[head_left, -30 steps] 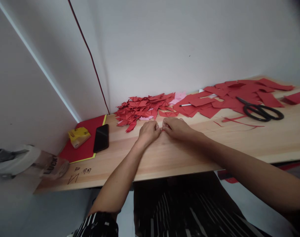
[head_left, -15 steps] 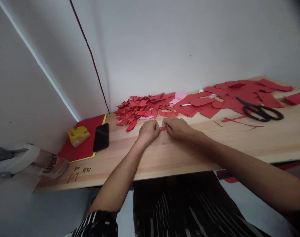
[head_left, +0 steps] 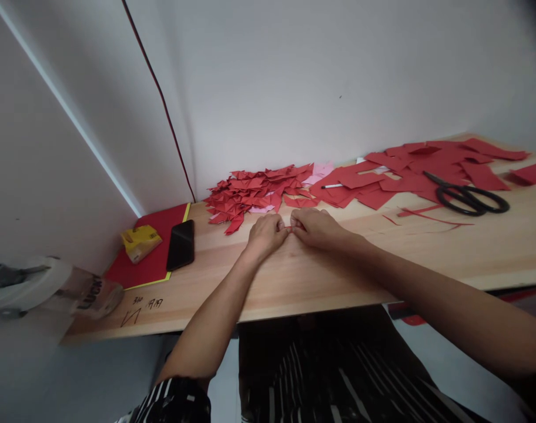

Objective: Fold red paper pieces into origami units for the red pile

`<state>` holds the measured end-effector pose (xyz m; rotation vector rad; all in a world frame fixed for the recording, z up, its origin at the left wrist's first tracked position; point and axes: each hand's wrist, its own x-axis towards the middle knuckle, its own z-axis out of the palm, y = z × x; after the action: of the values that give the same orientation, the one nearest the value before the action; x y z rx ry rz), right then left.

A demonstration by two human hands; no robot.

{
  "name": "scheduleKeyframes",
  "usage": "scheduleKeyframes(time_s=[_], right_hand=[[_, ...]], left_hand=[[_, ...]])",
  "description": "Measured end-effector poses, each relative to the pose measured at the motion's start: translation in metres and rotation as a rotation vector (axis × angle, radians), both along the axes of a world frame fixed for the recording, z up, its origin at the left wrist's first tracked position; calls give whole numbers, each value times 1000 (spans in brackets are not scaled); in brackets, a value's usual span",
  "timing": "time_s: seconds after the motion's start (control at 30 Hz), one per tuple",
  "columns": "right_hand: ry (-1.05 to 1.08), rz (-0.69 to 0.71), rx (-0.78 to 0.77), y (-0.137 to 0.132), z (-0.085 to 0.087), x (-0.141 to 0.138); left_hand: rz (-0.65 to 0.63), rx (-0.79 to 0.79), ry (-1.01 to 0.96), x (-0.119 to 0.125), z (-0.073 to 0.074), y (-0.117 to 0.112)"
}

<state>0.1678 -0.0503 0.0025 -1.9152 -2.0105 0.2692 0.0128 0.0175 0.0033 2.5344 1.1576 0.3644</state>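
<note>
A small piece of red paper (head_left: 289,228) shows as a thin sliver between my hands, just above the wooden table. My left hand (head_left: 267,231) is closed, its thumb and fingers pinching the paper's left end. At the other end my right hand (head_left: 312,228) pinches it with curled fingers. Most of the paper is hidden by the fingers. Right behind the hands lies a heap of folded red paper pieces (head_left: 254,191), with some pink ones among them.
Flat red paper pieces (head_left: 409,170) spread along the wall, with a white pen (head_left: 332,186) on them. Black-handled scissors (head_left: 471,198) rest at right near red paper strips (head_left: 435,218). At left are a phone (head_left: 180,245), a yellow packet (head_left: 141,242) and a clear bottle (head_left: 94,294).
Less of the red paper shows between my fingers than before. Both hands stay almost in the same place, slightly closer together.
</note>
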Motion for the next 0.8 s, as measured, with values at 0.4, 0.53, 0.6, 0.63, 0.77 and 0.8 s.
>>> scheduleKeyframes(time_s=[0.4,0.53,0.6,0.63,0.77,0.8], right_hand=[[11,-3,-15,1,-2,2],[15,-3,-15,2,-3,3],[16,-1,-17,3,-3,4],[17,0,-17,3,-3,4],[19,1,-8,2,-1,3],[18,2,-3,1,-1,3]], left_hand=[[-13,-11,-32,-2,-1,2],[-27,-18,-44,-3,1,2],[-36,-22,-48,-4,1,2],[-40,-24,-50,-4,1,2],[-58,-21,-60,-5,-1,4],[-63,-19,-62,-6,-2,4]])
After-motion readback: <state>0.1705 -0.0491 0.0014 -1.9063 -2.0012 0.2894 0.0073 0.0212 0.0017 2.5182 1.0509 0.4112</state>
